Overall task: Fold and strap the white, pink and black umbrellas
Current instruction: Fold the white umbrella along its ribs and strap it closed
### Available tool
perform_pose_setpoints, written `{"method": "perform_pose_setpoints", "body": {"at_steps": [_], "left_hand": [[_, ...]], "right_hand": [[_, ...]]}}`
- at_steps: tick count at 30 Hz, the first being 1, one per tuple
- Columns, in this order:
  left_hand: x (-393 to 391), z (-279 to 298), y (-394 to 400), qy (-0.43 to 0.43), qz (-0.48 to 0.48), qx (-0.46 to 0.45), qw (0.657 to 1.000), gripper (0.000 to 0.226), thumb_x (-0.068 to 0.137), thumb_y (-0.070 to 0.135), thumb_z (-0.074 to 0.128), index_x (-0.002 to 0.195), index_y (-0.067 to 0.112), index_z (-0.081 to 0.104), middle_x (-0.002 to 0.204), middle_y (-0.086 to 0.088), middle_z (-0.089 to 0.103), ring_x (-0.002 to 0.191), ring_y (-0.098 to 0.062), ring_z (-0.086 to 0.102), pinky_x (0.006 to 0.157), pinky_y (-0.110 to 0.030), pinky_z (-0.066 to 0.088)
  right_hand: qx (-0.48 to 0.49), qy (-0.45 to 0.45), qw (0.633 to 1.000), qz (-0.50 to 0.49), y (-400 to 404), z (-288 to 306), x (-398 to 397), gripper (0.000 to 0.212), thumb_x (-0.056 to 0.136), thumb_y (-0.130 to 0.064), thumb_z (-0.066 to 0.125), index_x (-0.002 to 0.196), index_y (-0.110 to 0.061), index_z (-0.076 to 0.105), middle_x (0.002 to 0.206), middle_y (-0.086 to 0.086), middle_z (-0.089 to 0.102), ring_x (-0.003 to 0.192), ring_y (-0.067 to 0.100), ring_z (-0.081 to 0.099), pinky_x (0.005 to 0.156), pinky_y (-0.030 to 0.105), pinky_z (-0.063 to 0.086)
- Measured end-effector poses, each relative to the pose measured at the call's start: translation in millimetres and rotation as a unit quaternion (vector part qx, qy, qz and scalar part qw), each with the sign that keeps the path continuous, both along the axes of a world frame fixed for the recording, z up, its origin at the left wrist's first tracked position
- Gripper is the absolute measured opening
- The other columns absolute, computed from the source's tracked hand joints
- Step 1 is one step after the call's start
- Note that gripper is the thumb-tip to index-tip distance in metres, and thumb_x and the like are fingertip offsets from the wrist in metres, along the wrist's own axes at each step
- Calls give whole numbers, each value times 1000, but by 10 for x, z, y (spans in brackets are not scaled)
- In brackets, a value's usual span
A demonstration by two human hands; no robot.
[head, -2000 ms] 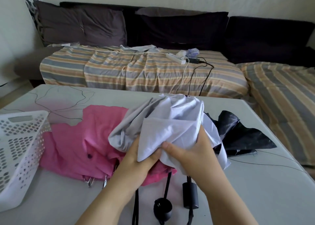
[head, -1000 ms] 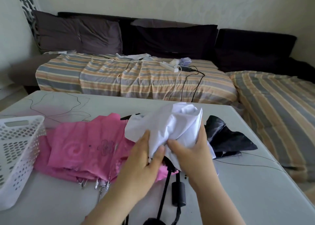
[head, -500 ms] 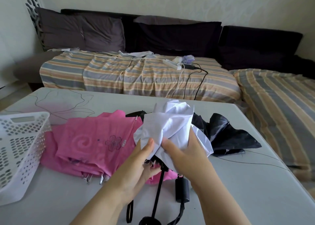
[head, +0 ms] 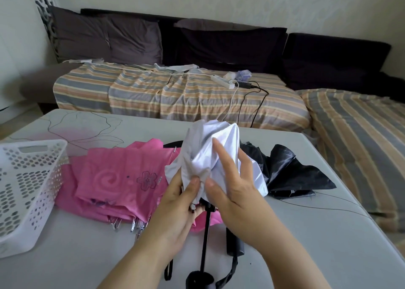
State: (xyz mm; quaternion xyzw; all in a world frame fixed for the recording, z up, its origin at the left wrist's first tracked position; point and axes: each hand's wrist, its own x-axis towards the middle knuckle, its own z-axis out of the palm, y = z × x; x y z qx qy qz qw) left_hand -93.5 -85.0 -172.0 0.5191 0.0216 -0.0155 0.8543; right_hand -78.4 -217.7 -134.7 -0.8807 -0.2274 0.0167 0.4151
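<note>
The white umbrella [head: 210, 144] stands upright above the table, its canopy bunched and its black shaft and round handle [head: 199, 279] pointing down toward me. My left hand [head: 175, 209] grips the gathered lower edge of the white cloth around the shaft. My right hand [head: 232, 185] lies against the canopy with straight, spread fingers, thumb near the left thumb. The pink umbrella [head: 116, 179] lies flat on the table to the left. The black umbrella [head: 289, 172] lies crumpled behind and right, its black handle [head: 234, 242] near me.
A white perforated basket [head: 26, 192] sits at the left edge of the grey table [head: 317, 234]. Beyond the table is a sofa with a striped cover [head: 175, 95], a power strip [head: 221, 81] and cables on it.
The white canopy has been gathered from a wide spread into a narrow upright bunch. My right fingers have straightened and spread over the cloth. More of the pink umbrella now shows.
</note>
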Motion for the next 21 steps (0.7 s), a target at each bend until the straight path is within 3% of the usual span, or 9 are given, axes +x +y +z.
{"method": "perform_pose_setpoints", "body": {"at_steps": [2, 5, 9, 11, 14, 15, 17, 19, 21], "left_hand": [[0, 7, 12, -5, 2, -7, 1000, 41, 83, 23, 53, 124, 28, 57, 118, 8, 68, 114, -13, 62, 99, -36, 46], [-11, 33, 17, -15, 5, -15, 1000, 39, 80, 18, 54, 118, 19, 61, 114, -3, 71, 110, -18, 65, 93, -32, 52], [-36, 50, -51, -48, -13, -18, 999, 41, 82, 11, 52, 121, 21, 57, 110, -3, 72, 96, -14, 70, 74, -22, 57], [-45, 26, -95, -47, -30, -15, 998, 38, 87, 2, 49, 119, 22, 57, 105, 0, 73, 89, -8, 70, 67, -16, 54], [-44, -57, -122, -39, -32, 55, 997, 33, 94, -3, 47, 108, 24, 60, 95, 2, 73, 85, -7, 68, 71, -19, 53], [-46, -76, -127, -45, -23, 100, 994, 32, 94, -2, 49, 105, 27, 60, 92, 2, 71, 83, -8, 67, 73, -21, 52], [-49, -81, -136, -63, -3, 183, 981, 32, 94, 1, 52, 107, 31, 58, 92, 4, 69, 80, -5, 62, 69, -17, 49], [-45, -68, -145, -74, 8, 217, 973, 37, 93, 5, 55, 114, 36, 53, 106, 9, 65, 79, 3, 62, 66, -10, 48], [-38, -51, -150, -81, 20, 220, 972, 48, 90, 9, 61, 118, 46, 47, 124, 11, 54, 84, 10, 61, 65, -9, 49]], "right_hand": [[-11, -14, 1000, 23, -67, 23, 15, 53, 93, -51, 42, 124, -78, 8, 153, -20, -17, 102, -46, -4, 84, 14, 34], [-20, -50, 998, 16, -155, 49, 43, 47, 80, -64, 39, 118, -81, 17, 146, -33, -26, 112, -38, -16, 97, 17, 25], [28, -54, 998, -3, -146, 44, 74, 50, 77, -67, 42, 121, -78, 22, 152, -25, -10, 135, -13, 8, 99, 17, 24], [96, -43, 994, -16, -94, -9, 102, 44, 81, -62, 52, 120, -70, 33, 150, -20, 9, 129, -19, 20, 94, 7, 29], [170, -30, 983, -59, -12, -147, 149, 51, 76, -42, 74, 112, -59, 42, 142, -15, 26, 116, -25, 28, 85, -2, 35], [188, -21, 979, -73, 8, -193, 167, 57, 73, -36, 80, 109, -58, 44, 138, -15, 31, 117, -21, 32, 91, 3, 38], [223, 6, 971, -90, 30, -245, 190, 62, 65, -36, 86, 107, -56, 46, 132, -12, 41, 123, -2, 42, 101, 29, 46], [247, 25, 964, -98, 32, -262, 200, 59, 61, -39, 81, 107, -54, 48, 128, -4, 48, 120, 17, 52, 94, 43, 52], [259, 22, 959, -111, 22, -265, 205, 52, 64, -32, 73, 105, -53, 48, 125, -4, 50, 116, 24, 56, 89, 48, 54]]}}
